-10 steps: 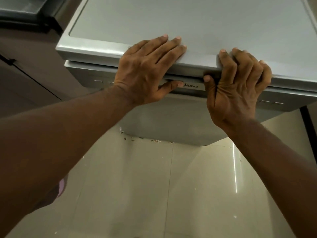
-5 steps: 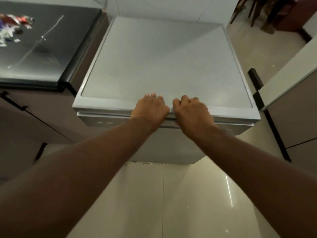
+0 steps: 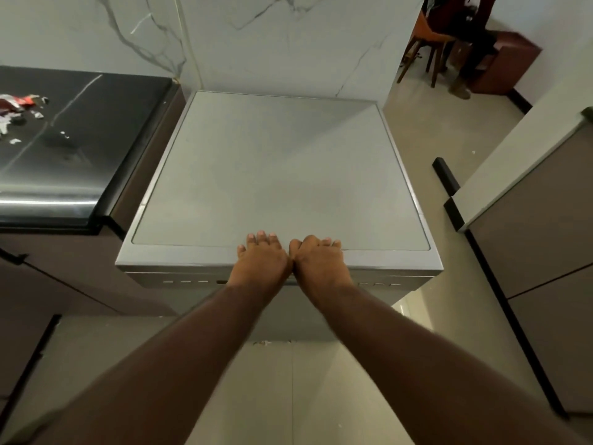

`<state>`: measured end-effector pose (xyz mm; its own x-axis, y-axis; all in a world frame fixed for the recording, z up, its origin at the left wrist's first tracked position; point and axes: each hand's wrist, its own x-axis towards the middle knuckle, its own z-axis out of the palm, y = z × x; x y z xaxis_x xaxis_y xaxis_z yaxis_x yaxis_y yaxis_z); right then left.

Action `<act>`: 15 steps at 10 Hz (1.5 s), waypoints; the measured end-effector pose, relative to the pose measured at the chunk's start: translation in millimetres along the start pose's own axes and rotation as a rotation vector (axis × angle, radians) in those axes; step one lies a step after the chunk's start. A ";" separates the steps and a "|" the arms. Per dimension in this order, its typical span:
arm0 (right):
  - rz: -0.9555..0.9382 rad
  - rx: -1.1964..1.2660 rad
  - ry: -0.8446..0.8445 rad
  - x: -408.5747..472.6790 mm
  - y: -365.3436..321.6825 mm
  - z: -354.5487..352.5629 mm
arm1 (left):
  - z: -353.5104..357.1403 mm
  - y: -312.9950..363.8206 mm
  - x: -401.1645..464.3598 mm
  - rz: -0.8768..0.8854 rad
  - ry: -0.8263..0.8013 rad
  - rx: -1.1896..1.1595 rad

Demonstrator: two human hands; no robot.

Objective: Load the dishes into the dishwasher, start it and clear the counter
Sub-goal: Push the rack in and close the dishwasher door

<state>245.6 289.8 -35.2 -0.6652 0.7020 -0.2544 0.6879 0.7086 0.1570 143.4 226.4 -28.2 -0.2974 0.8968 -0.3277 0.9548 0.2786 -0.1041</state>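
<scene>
Marble-veined wall panels back our kitchen, and at far left the dark counter surface (image 3: 96, 130) carries torn wrappers (image 3: 19, 106) near its left edge; these we judge are what remains to clear. Just right of it stands the silver dishwasher (image 3: 276, 175), its flat top bare and its door apparently up against the body, control marks showing along the front strip.

We take the step in hand to be seating the door before starting the machine. To do it well we would push evenly at the middle of the front edge, both sides together, until the latch catches, then reach for the controls on the strip.

Our left hand (image 3: 261, 261) rests on the middle of the front edge, fingers laid forward over the top and only loosely bent, gripping nothing. Our right hand (image 3: 317, 261) lies touching it, fingers likewise draped on the top. At far right a pale cabinet (image 3: 529, 220) flanks the tiled floor (image 3: 288, 396).
</scene>
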 end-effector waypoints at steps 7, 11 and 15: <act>-0.043 0.055 0.057 7.1 4.0 16.8 | -3.4 4.8 -2.6 -0.042 -0.005 0.034; -0.080 0.048 0.090 7.5 6.8 21.3 | -3.1 8.9 -2.8 -0.071 -0.006 0.037; -0.071 0.106 0.020 10.9 7.9 20.8 | 3.1 8.9 2.8 -0.071 -0.011 0.022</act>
<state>249.8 301.5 -56.5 -0.7184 0.6520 -0.2425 0.6648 0.7461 0.0367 151.1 230.4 -33.0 -0.3649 0.8708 -0.3294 0.9308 0.3339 -0.1484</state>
